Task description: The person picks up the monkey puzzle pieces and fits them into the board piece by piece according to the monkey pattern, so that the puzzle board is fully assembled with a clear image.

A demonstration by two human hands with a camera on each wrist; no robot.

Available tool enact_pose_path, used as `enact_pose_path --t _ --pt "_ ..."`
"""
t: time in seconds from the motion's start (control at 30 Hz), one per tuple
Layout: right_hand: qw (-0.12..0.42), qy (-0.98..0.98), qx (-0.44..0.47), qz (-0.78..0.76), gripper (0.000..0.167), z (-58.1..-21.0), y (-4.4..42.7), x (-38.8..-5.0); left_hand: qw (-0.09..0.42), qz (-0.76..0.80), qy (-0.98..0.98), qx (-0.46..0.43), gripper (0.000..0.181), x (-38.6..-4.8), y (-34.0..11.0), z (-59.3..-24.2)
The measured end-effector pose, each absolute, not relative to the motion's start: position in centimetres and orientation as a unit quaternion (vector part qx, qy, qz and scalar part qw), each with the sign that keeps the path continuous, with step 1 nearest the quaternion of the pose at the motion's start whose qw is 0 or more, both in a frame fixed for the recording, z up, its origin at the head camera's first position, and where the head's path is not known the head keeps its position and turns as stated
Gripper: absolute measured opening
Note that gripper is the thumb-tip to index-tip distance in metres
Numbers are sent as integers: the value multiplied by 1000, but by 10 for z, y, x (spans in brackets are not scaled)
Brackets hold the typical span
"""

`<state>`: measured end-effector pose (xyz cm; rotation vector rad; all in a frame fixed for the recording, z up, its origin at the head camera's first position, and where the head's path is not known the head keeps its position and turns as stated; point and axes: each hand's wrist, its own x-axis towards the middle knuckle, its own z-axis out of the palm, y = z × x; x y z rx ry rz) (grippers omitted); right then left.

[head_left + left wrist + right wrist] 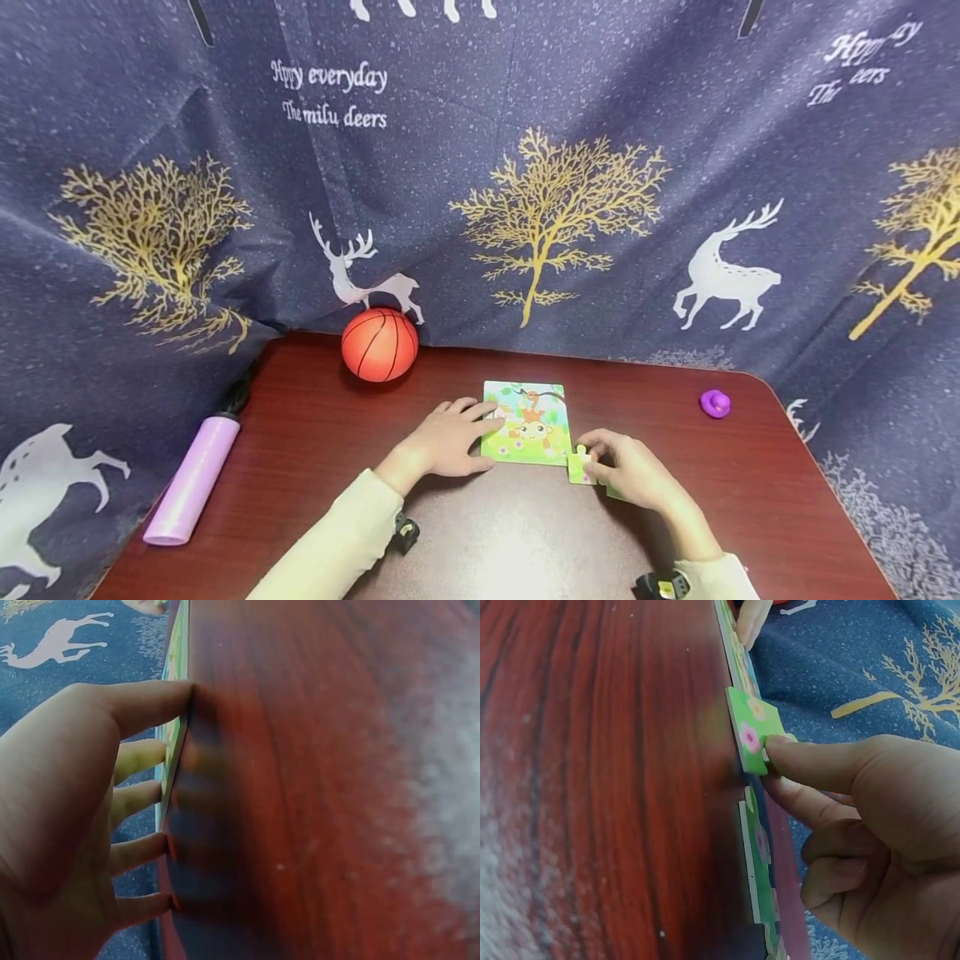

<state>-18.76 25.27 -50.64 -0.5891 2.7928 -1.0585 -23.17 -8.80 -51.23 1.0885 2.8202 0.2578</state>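
A square jigsaw puzzle (528, 429) with a monkey picture lies on the table. My left hand (452, 437) rests at its left side, fingers spread over the edge and thumb at the near left corner. By the puzzle's lower right corner, my right hand (628, 467) pinches a green puzzle piece (748, 735) with flowers on it between thumb and forefinger. That piece is tilted up off the table in the right wrist view. More green puzzle pieces (757, 862) lie under and beside the right hand, mostly hidden from the head view.
On the dark red table (300, 467), an orange basketball (379, 345) sits at the back left. A pink cylinder (192, 482) with a black end lies along the left edge. Toward the right stands a small purple rubber duck (715, 403). A patterned cloth (450, 167) hangs behind.
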Motion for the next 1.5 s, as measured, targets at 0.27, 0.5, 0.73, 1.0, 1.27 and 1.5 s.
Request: enact_pose_path --t 0.27,0.5,0.73,1.0,1.27,1.5 --pt "60 904 -175 -386 6 -510 245 -193 65 93 929 354 68 -234 -88 -509" --pt "67 883 -141 -443 7 -509 228 -199 66 90 929 352 69 -234 -87 -509" --pt "35 882 -136 -450 8 -508 202 -208 65 94 930 350 68 -234 -87 -509" --pt "31 892 -121 -434 10 -513 175 -217 60 98 930 350 68 -234 -87 -510" --pt "38 899 -122 -420 7 -520 156 -221 49 99 930 350 70 -234 -86 -511" --pt "31 912 -119 -392 7 -520 143 -222 41 95 931 349 69 -234 -86 -512"
